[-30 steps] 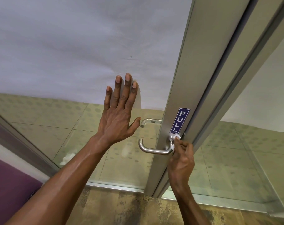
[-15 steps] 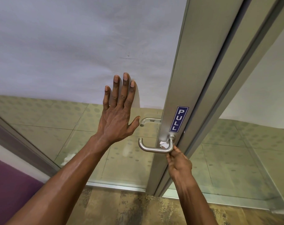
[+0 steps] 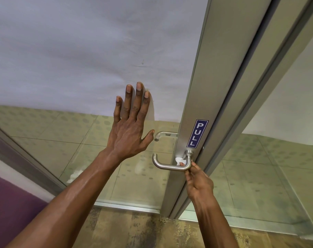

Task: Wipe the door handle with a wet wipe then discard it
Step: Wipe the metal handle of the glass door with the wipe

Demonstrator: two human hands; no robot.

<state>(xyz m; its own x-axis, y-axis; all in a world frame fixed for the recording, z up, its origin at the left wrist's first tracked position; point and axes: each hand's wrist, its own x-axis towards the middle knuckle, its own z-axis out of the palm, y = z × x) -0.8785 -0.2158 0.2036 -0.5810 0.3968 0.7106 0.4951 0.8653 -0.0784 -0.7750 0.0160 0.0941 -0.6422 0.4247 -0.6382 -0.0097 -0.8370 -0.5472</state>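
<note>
Wiping a steel door handle at lower centre-right of the frame, a person works a small white wipe into the bend where the lever meets its round base. The right hand reaches up from below, its fingertips pinching the wad against the metal, just under a blue PULL sticker on the grey door frame.

The left hand, centre frame, lies flat on the glass door, fingers straight and close together, thumb spread out to the side, apparently bracing the panel; it holds nothing.

By the look of it, the job is mid-course: the wipe is at the handle's inner end, and whether the long bar and its curled tip at left have been covered cannot be judged from this view. Discarding is yet to come, and no bin is in sight.

Much is obscured. Most of the wipe is tucked behind the lever and the fingers, so its size and dampness are unclear. A second handle shows through the glass, on the far side. Pale smudges on the glass at lower left may be reflections. Both arms are cut off by the bottom edge.
</note>
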